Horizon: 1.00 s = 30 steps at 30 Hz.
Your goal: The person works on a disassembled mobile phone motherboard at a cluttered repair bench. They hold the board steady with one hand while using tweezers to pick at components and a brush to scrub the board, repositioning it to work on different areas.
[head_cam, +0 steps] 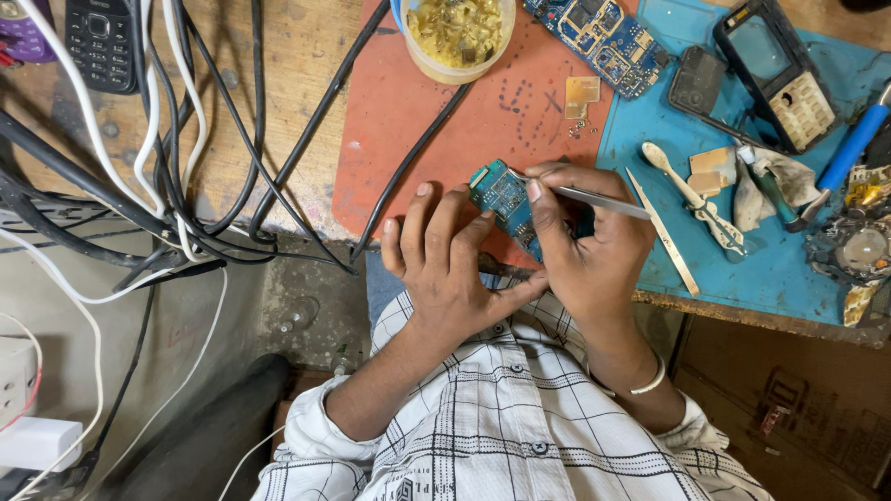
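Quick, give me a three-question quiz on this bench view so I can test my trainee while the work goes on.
1. True or false: the right hand holds metal tweezers.
2. Which mat lies under the yellowish tub: A) the orange mat, B) the blue mat, C) neither?
3. Fill in: the left hand steadies a small blue ____.

Key: 1 true. 2 A. 3 circuit board, held between both hands at the near edge of the orange mat; a second circuit board lies farther back.
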Motion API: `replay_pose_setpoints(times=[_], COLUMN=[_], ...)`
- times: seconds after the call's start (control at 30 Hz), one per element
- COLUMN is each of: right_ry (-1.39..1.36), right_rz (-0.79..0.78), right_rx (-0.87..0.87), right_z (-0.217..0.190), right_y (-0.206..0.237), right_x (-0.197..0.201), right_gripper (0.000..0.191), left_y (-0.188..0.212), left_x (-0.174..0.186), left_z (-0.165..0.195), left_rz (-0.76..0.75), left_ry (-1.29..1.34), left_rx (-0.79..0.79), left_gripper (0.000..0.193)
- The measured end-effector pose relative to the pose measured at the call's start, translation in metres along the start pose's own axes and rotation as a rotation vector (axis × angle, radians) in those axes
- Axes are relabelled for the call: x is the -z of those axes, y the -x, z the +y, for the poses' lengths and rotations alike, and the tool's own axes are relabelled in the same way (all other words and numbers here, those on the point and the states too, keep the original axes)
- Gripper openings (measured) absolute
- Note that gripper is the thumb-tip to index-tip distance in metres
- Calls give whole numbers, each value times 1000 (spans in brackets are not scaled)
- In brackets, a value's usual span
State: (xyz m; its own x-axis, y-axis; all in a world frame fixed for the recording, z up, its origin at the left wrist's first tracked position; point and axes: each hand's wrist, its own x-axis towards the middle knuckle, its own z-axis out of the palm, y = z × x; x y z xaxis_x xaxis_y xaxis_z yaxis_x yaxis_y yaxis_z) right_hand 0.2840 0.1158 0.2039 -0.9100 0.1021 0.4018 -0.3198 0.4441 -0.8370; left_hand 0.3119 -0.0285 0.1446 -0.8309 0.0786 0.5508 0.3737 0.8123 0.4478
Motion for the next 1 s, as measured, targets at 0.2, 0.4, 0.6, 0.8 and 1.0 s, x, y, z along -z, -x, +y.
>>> replay_pose_setpoints(times=[0.2, 0.4, 0.6, 0.8, 1.0], right_ry=[34, -38, -47, -456, -458], right_rz=[-24, -31, -23, 80, 68], right_rx=[-11, -84, -83, -231, -197], right_z=[-2, 0, 7, 10, 13], right_y=[0, -2, 3, 5, 12], right_x=[-1, -1, 1, 13, 24], right_gripper=[11, 13, 14, 21, 26], left_y=[-1, -1, -7, -21, -33], left_x=[1, 1, 5, 40, 60], left_z=[0, 0, 4, 10, 0], left_rz=[0, -2, -13, -129, -296], left_ry=[-3, -5, 19, 61, 109], left_rx=[1, -5, 8, 2, -59], left_gripper=[73, 73, 72, 60, 61])
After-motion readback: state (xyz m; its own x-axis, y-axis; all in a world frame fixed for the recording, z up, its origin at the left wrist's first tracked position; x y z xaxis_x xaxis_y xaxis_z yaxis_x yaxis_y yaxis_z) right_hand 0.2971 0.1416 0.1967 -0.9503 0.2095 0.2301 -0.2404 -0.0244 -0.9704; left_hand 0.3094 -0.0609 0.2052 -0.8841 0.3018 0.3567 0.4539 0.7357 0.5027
